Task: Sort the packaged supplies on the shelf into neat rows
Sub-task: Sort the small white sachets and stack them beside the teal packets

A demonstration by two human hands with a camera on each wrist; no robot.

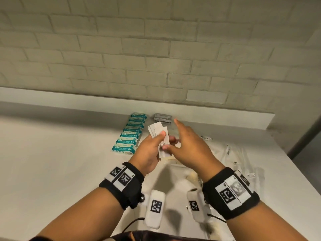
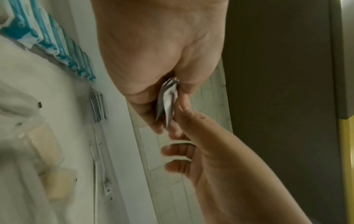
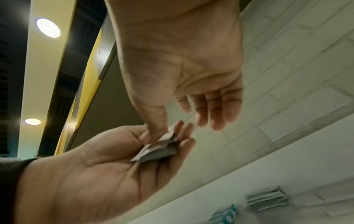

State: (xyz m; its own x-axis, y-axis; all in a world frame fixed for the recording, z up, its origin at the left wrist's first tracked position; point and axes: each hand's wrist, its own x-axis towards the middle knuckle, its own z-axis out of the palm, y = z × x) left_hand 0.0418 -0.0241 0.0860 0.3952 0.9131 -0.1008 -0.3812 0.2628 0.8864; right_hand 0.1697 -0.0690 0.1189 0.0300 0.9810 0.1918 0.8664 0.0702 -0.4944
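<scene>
My left hand (image 1: 162, 139) holds a fan of small white flat packets (image 1: 157, 129) above the shelf (image 1: 60, 153), thumb on top and fingers curled beneath. The left wrist view shows these packets (image 2: 167, 100) edge-on in the grip. My right hand (image 1: 173, 136) hovers just right of them, fingers straight and spread. Its thumb touches the packets (image 3: 159, 151) in the right wrist view. A neat row of teal wipe packs (image 1: 129, 135) lies to the left. A stack of grey sachets (image 1: 163, 117) sits by the back ledge.
Loose clear-wrapped supplies (image 1: 234, 153) lie scattered on the right side of the shelf, with beige items (image 1: 192, 176) under my right wrist. The shelf's right edge (image 1: 295, 167) falls away nearby. A brick wall (image 1: 156, 58) rises behind the back ledge.
</scene>
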